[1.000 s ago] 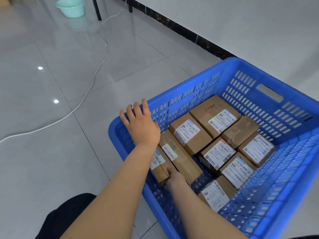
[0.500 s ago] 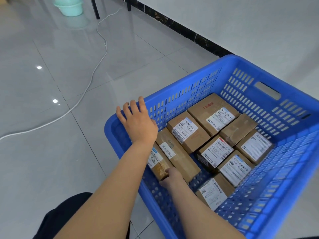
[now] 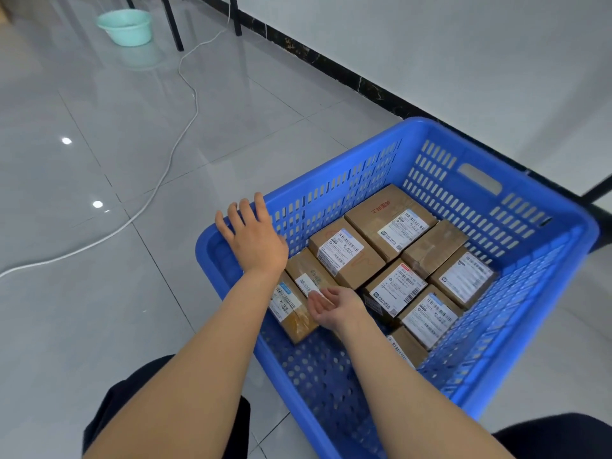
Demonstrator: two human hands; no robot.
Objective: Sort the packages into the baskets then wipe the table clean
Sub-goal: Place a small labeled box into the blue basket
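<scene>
A blue slotted plastic basket [image 3: 496, 200] stands on the floor and holds several brown cardboard packages with white shipping labels. My left hand [image 3: 255, 240] rests flat, fingers spread, on the basket's near-left rim. My right hand [image 3: 334, 306] is inside the basket, palm turned up and fingers loosely apart, holding nothing. It hovers just beside a long package [image 3: 291, 309] lying against the left wall. Other packages, such as a large one [image 3: 387, 220] at the back, fill the basket's far half.
The basket stands on glossy grey floor tiles near a white wall with a black skirting. A white cable [image 3: 178, 140] snakes across the floor to the left. A mint-green basin [image 3: 126, 26] and black furniture legs [image 3: 174, 24] stand far back. My dark trousers show at the bottom.
My right hand has let go of the long package at the left wall and lifted off it, turning palm up. My left hand stays on the rim.
</scene>
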